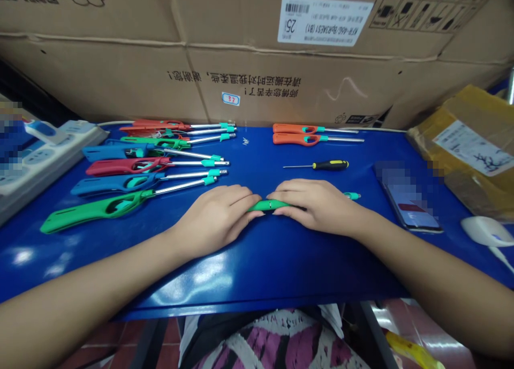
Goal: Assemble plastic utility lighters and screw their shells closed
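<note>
Both of my hands grip one green long-nosed lighter (270, 204) over the middle of the blue table. My left hand (217, 213) is closed around its left end, and my right hand (319, 205) is closed around its right end. Fingers hide most of the body; a teal tip (352, 196) shows past my right hand. Left of my hands lie several lighters, among them a green lighter (94, 213), a blue lighter (108, 185) and a red lighter (120, 167), their metal tubes pointing right. Beyond my right hand rests a black and yellow screwdriver (331, 165).
Two orange lighters (295, 138) lie at the back right. A phone (412, 197) and a white device with a cable (486, 231) are at the right, near a taped carton (453, 144). A power strip (48, 155) stands at the left. A large cardboard box (140, 90) walls off the back.
</note>
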Tool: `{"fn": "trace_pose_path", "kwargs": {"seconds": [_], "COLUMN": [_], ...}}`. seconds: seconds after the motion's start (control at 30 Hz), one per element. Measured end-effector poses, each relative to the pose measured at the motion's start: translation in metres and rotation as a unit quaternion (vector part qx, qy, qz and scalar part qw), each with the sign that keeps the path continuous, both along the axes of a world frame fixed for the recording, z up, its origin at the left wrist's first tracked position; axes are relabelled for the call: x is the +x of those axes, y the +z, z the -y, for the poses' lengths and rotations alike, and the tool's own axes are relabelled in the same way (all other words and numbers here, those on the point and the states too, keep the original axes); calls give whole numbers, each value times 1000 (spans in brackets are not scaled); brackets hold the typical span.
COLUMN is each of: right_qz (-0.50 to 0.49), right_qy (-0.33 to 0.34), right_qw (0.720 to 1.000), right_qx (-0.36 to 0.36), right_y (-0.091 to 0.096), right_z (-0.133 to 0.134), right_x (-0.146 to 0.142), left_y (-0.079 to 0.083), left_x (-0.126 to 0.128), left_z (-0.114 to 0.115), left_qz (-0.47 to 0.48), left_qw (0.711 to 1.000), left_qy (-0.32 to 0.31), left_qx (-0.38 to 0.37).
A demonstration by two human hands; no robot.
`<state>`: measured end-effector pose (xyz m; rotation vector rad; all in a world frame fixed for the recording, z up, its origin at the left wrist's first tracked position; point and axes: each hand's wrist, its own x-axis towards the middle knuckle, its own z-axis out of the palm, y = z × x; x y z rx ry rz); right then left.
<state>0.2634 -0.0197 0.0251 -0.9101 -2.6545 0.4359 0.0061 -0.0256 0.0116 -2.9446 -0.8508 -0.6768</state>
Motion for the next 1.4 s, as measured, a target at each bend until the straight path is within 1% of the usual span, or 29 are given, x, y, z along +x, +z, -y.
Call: {"fn": "trace_pose_path", "kwargs": {"seconds": [0.1,0.23,0.3,0.37,0.43,0.5,0.6,0.67,0.7,0.77,0.83,0.9,0.93,0.97,1.0,1.03,1.07,1.17,1.23,1.3,1.33,1.4], "right_qz": [8,31,39,43,41,34,51,71,75,67,55,56,64,74,80,82,76,27,3,-3,-2,-3], "right_qy": [-22,-53,-56,-55,-51,-52,-79,-106,-119,-131,-117,-81,-65,-54,-50,-52,-58,-71,-68,-64,-63,-61], "right_qw": [1000,998,997,997,998,998,996,991,989,988,990,992,991,989,988,987,987,994,997,998,998,998], "right_qx": [8,34,29,18,7,-1,8,28,36,48,63,85,99,114,125,130,128,80,43,18,12,11], "right_y": [3,4,4,3,2,1,-1,-2,-2,-1,1,1,1,1,1,0,1,5,8,10,10,9], "right_z": [-3,-9,-11,-12,-12,-13,-16,-17,-18,-17,-14,-11,-9,-7,-5,-4,-3,-2,-1,-1,-2,-3], "right_x": [5,14,17,18,17,17,17,17,17,17,14,9,6,4,1,-1,-2,-5,-7,-9,-9,-11], "left_y": [3,6,7,6,6,6,5,3,2,1,1,2,3,4,5,5,6,5,4,3,3,3], "left_x": [-3,-9,-10,-11,-10,-10,-8,-6,-5,-2,0,3,4,5,5,5,5,2,0,-1,-2,-3], "left_z": [-4,-9,-11,-12,-11,-11,-13,-15,-16,-17,-17,-15,-14,-13,-12,-11,-10,-9,-9,-9,-9,-9], "left_qz": [-8,-5,-7,-9,-6,19,109,180,216,285,344,386,401,412,419,417,412,393,386,375,369,365], "left_qw": [1000,999,999,999,1000,999,985,959,940,887,822,761,736,718,710,714,728,799,835,858,865,870], "left_qy": [2,19,23,24,28,30,49,84,103,131,146,152,153,150,143,134,124,85,58,40,36,35], "left_qx": [5,36,44,36,12,-33,-128,-202,-245,-340,-429,-499,-523,-541,-548,-546,-534,-447,-387,-348,-338,-330]}}
